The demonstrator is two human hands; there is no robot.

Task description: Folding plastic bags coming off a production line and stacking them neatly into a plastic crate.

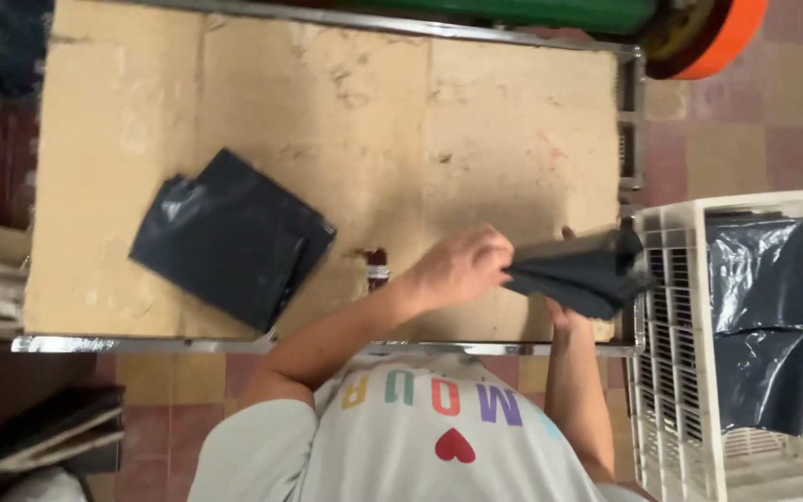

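Both hands [462, 268] hold a crumpled, glossy black bag [580, 271].

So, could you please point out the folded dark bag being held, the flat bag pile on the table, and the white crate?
folded dark bag [580, 271], head view, its middle fold.
flat bag pile [230, 237], head view, top sheet's middle.
white crate [676, 307], head view, left slatted wall.

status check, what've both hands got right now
Left hand and right hand both grip a folded dark bag over the table's right end. Folded stack lies left. White crate beside, nothing blocking.
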